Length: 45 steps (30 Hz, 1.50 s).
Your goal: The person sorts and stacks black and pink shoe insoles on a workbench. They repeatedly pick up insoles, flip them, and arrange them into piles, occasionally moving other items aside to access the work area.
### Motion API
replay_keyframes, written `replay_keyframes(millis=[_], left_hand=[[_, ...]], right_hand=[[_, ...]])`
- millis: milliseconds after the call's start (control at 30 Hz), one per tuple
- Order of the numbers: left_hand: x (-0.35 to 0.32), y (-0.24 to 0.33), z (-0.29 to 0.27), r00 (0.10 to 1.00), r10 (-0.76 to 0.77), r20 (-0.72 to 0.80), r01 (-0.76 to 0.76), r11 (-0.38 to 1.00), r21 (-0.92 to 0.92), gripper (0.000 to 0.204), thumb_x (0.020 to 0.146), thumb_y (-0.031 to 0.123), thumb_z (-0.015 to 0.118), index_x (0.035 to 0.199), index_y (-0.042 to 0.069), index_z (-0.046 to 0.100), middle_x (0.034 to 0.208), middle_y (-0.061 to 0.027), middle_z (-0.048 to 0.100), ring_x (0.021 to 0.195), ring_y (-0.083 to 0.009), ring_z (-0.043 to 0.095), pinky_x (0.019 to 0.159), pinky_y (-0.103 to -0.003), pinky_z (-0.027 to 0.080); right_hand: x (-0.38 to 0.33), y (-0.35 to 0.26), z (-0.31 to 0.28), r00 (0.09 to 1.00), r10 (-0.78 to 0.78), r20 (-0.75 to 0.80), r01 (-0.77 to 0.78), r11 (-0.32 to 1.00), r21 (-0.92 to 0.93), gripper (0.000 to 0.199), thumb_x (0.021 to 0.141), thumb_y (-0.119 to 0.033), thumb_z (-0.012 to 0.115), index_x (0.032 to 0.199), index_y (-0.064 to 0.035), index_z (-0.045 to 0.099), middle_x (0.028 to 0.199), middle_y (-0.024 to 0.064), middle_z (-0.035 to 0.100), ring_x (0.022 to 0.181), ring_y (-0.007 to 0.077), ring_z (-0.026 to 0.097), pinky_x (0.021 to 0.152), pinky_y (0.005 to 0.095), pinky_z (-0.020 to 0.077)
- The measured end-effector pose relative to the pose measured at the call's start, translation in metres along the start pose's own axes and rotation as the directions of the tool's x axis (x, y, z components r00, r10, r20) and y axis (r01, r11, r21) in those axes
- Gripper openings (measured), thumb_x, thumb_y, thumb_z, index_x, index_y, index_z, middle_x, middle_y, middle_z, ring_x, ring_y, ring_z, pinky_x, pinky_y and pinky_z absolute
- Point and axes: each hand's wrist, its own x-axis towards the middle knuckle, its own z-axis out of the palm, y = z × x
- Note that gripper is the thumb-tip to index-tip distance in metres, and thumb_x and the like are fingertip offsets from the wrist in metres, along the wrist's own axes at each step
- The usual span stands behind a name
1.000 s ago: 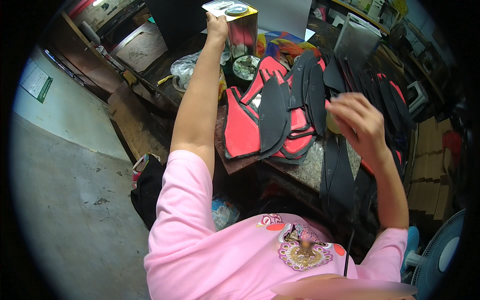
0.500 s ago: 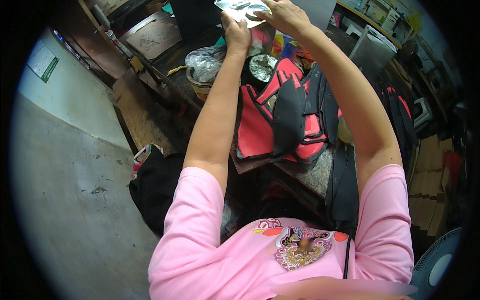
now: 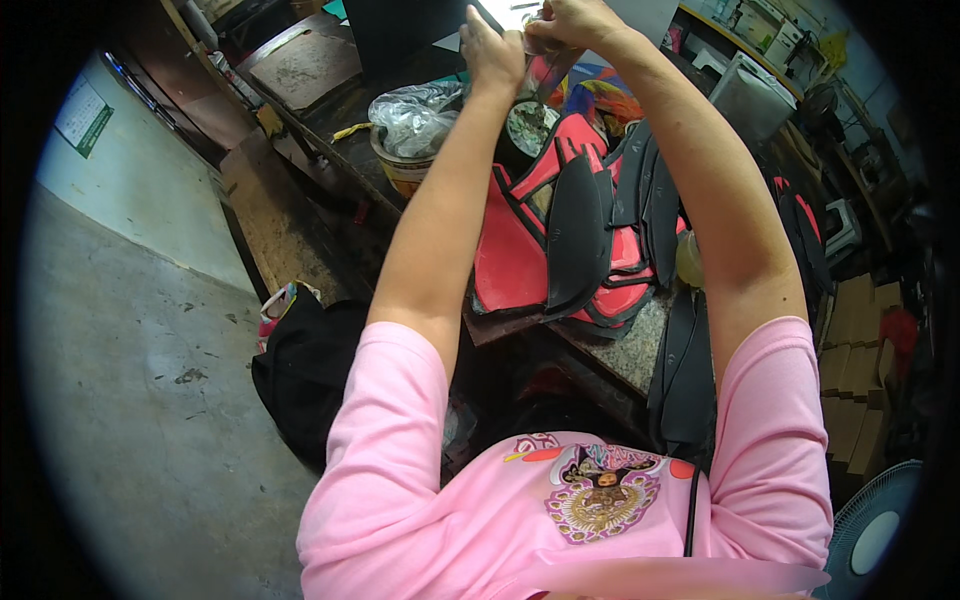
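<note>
Both my arms reach up to the top edge of the picture. My left hand [image 3: 492,55] has its fingers up and its thumb bent beside a bright, washed-out pale thing [image 3: 510,12], cut off by the picture's edge. Close to it, my right hand [image 3: 575,25] has curled fingers pinched together. What each hand grips is too bright and small to name. Below the hands lie stacked red and black shaped pieces [image 3: 515,260] with dark edging, and loose black curved pieces [image 3: 580,235] rest on top of them.
A tub [image 3: 400,175] with a clear plastic bag [image 3: 415,120] stands left of the stack. Behind the stack is a round container [image 3: 530,128] with pale, crusty contents. Black strips [image 3: 685,370] hang at the table's near edge. A fan [image 3: 875,535] stands at lower right, below stacked cardboard [image 3: 855,370].
My left hand has shifted right, nearer my right hand. The bright sheet between them now shows less and is partly out of view. My right hand's fingers have curled in more.
</note>
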Motion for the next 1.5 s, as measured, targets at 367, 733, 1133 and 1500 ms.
replay_keyframes(millis=[367,733,1133,1500], left_hand=[[0.094,-0.082,0.045,0.935,0.1,0.339,0.148,0.76,-0.632,0.062,0.092,0.018,0.062,0.144,-0.004,0.037,0.14,-0.0283,0.048,0.128,-0.0378,0.05,0.107,-0.046,0.042],[0.068,-0.043,0.007,0.996,0.001,0.093,-0.006,0.999,0.05,0.07,0.09,0.031,0.06,0.146,-0.001,0.035,0.142,-0.031,0.045,0.134,-0.0436,0.043,0.112,-0.047,0.036],[0.06,-0.032,-0.004,0.988,-0.083,0.128,0.098,0.988,-0.121,0.058,0.095,0.039,0.056,0.141,0.006,0.041,0.137,-0.0268,0.05,0.129,-0.042,0.049,0.107,-0.046,0.04],[0.052,-0.008,-0.007,0.985,-0.054,0.162,0.061,0.998,-0.035,0.055,0.092,0.035,0.06,0.137,0.008,0.044,0.134,-0.0264,0.052,0.124,-0.0455,0.05,0.104,-0.05,0.041]], right_hand=[[-0.013,0.008,-0.001,0.999,-0.02,-0.044,0.025,0.995,0.096,0.026,0.075,-0.035,0.069,0.071,-0.0097,0.077,0.069,0.0159,0.069,0.065,0.0328,0.069,0.066,0.042,0.056],[-0.02,0.016,0.006,0.951,-0.203,-0.234,0.239,0.961,0.139,0.034,0.072,-0.035,0.076,0.086,-0.0035,0.072,0.088,0.0207,0.068,0.082,0.0365,0.068,0.076,0.0437,0.0547],[-0.03,0.011,0.0,0.957,-0.163,-0.239,0.203,0.967,0.153,0.046,0.072,-0.039,0.078,0.098,-0.0035,0.064,0.092,0.0195,0.066,0.087,0.0377,0.066,0.081,0.0441,0.0539],[-0.08,0.03,-0.025,0.922,-0.314,-0.228,0.335,0.941,0.058,0.035,0.081,-0.032,0.073,0.1,-0.0046,0.064,0.089,0.0175,0.068,0.08,0.0331,0.069,0.07,0.0417,0.0543]])
